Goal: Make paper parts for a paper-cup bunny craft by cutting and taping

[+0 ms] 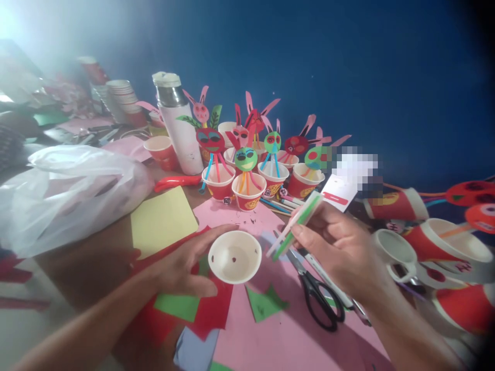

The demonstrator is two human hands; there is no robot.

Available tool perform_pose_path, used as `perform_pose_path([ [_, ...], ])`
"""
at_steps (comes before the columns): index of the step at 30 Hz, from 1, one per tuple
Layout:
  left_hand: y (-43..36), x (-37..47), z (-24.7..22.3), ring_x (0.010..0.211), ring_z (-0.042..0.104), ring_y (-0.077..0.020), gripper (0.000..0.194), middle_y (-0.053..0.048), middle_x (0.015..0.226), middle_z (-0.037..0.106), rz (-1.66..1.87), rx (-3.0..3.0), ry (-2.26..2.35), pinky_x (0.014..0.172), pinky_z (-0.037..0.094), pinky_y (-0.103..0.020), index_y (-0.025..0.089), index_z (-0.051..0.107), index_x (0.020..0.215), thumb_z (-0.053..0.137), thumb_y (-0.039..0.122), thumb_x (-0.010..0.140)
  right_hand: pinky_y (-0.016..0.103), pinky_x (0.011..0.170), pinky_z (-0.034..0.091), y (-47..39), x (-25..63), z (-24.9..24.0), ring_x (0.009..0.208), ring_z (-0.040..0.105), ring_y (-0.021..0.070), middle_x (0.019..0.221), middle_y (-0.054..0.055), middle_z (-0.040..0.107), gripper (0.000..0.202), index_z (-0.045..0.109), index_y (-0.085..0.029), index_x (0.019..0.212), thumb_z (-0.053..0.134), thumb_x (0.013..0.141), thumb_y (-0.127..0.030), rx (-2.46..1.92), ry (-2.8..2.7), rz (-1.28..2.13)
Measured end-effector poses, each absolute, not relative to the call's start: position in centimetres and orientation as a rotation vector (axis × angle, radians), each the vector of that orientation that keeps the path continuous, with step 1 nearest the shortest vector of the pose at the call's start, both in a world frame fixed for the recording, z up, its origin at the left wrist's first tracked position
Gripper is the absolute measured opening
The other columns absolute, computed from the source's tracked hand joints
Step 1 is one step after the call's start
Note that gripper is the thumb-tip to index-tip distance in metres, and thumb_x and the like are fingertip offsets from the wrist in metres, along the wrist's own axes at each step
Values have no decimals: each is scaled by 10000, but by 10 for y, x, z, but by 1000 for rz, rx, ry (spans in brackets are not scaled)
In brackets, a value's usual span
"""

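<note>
My left hand grips a white paper cup by its side, its open mouth tilted toward me, with small holes punched in its wall. My right hand pinches a thin green and white straw, its lower end close to the cup's rim. Both hands hover over sheets of pink paper and red paper on the table.
Black-handled scissors lie under my right hand. Several red cups holding paper-face figures on straws stand behind, beside a white flask. A plastic bag lies at left, yellow paper near it, more red cups at right.
</note>
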State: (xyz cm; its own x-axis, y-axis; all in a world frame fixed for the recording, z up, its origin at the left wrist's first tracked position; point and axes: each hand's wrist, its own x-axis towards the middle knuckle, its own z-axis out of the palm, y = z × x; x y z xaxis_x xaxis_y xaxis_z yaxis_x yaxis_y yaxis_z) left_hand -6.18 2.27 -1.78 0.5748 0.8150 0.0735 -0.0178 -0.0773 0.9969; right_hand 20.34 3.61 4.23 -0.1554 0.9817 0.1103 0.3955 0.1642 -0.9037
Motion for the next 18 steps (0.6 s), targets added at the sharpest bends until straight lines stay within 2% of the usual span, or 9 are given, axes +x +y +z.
perform_pose_path([
  [2, 24, -62, -16, 1290, 346, -364, 881, -143, 1420, 382, 761, 1469, 715, 1026, 311, -494, 236, 332, 1383, 755, 377, 623, 282, 601, 506, 32, 201, 45, 677, 620, 187, 714, -8, 619, 112, 583, -247, 880, 566, 846, -353, -1283, -1634, 967],
  [5, 28, -62, -13, 1280, 361, -367, 869, -157, 1422, 372, 744, 1503, 751, 1013, 339, -488, 222, 310, 1387, 734, 405, 652, 273, 607, 501, 29, 197, 49, 657, 600, 177, 687, -4, 610, 147, 596, -236, 799, 561, 853, -368, -1225, -1576, 964],
  [10, 31, -63, -9, 1231, 436, -338, 606, -149, 1335, 479, 853, 1593, 902, 990, 389, -446, 195, 419, 1303, 592, 422, 768, 212, 641, 509, 31, 195, 55, 706, 606, 138, 772, -12, 642, 101, 631, -225, 873, 581, 859, -311, -1089, -1483, 1273],
  [12, 26, -59, -7, 1213, 453, -336, 640, -128, 1326, 494, 805, 1661, 1007, 992, 392, -442, 208, 428, 1296, 637, 401, 722, 183, 641, 505, 31, 197, 58, 699, 599, 113, 795, -22, 642, 75, 637, -228, 883, 596, 855, -284, -1048, -1464, 1362],
  [15, 16, -47, -5, 1231, 430, -328, 805, -86, 1356, 472, 724, 1800, 1147, 1019, 366, -434, 242, 401, 1316, 741, 301, 589, 169, 627, 507, 32, 204, 61, 668, 581, 96, 736, -36, 606, 49, 628, -230, 844, 611, 848, -276, -1007, -1396, 1384],
  [18, 12, -35, -2, 1128, 529, -283, 669, -66, 1247, 565, 760, 1821, 1269, 935, 451, -361, 243, 483, 1226, 722, 263, 602, 165, 599, 502, 33, 213, 65, 637, 567, 90, 710, -31, 596, 62, 626, -227, 838, 612, 848, -287, -978, -1342, 1357],
])
